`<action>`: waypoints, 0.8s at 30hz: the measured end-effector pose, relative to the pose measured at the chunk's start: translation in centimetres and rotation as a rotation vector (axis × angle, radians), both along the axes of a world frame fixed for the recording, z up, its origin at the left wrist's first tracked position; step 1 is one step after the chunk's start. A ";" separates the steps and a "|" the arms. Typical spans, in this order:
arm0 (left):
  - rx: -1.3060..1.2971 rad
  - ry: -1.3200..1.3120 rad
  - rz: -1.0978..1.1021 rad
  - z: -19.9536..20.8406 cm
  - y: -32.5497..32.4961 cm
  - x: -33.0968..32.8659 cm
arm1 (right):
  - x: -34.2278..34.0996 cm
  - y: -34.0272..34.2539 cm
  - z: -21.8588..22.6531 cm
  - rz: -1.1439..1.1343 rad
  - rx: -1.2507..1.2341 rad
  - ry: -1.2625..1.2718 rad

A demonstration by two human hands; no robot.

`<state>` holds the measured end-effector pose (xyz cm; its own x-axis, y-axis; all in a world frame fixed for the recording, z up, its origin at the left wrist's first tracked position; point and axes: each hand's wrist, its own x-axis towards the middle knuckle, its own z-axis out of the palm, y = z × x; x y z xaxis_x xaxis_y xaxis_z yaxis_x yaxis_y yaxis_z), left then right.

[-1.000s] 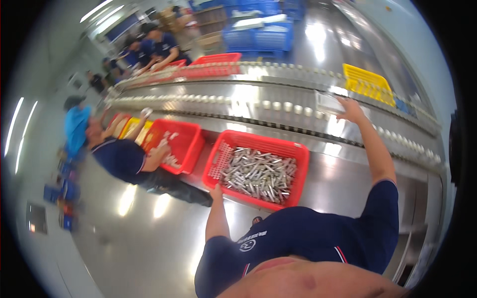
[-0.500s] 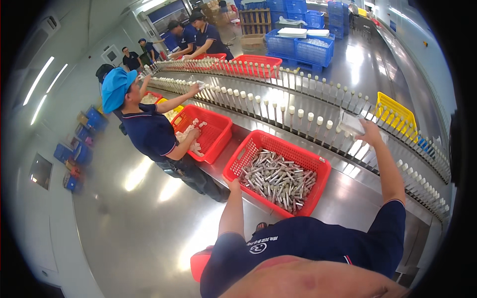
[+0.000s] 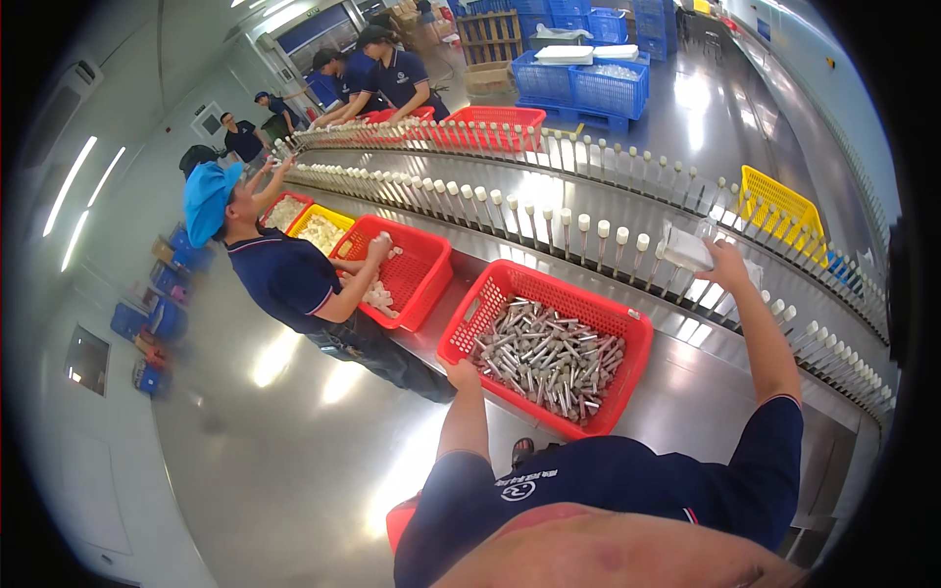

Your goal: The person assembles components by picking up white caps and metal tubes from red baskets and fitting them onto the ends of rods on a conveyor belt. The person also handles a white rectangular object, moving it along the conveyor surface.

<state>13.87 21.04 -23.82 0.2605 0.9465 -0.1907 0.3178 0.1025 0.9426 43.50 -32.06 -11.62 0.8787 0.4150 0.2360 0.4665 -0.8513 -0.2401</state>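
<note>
My left hand (image 3: 462,372) is closed on the near left corner of a red perforated plastic basket (image 3: 470,321). Inside lies a heap of short silver metal pieces (image 3: 549,358), some with duller ends. To the right, my right hand (image 3: 725,265) grips a translucent white box-shaped piece (image 3: 686,249) over the near row of upright rods (image 3: 618,245). Pale, rounded caps top many of these rods. Whether the piece touches the rods beneath it I cannot tell.
A co-worker in a blue cap (image 3: 211,201) stands at my left by another red basket (image 3: 431,284) with pale pieces. A second row of rods (image 3: 637,162) runs farther off. Beyond it stand a yellow basket (image 3: 784,211) and stacked blue crates (image 3: 613,93).
The co-worker's hand that reached to the row of rods is now back over the red basket. My view has shifted slightly. Both my hands keep about the same places.
</note>
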 end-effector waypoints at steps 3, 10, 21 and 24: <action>0.193 0.092 0.086 -3.0 2.0 -0.1 | 0.8 0.1 1.2 0.051 0.001 -0.033; 0.104 -0.003 0.011 -2.1 0.9 -0.1 | 0.6 0.5 -0.8 0.048 0.161 -0.107; 0.133 -0.059 -0.070 -2.7 0.7 0.2 | -1.6 -0.3 0.4 -0.079 0.032 -0.063; 0.225 -0.037 -0.053 -8.7 5.1 -1.2 | -0.2 4.2 1.8 -0.007 0.051 -0.156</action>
<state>12.65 26.15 -32.56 0.3138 0.9489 0.0344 0.2820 -0.1277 0.9509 43.34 -27.84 -9.86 0.8325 0.3926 0.3910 0.4956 -0.8432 -0.2084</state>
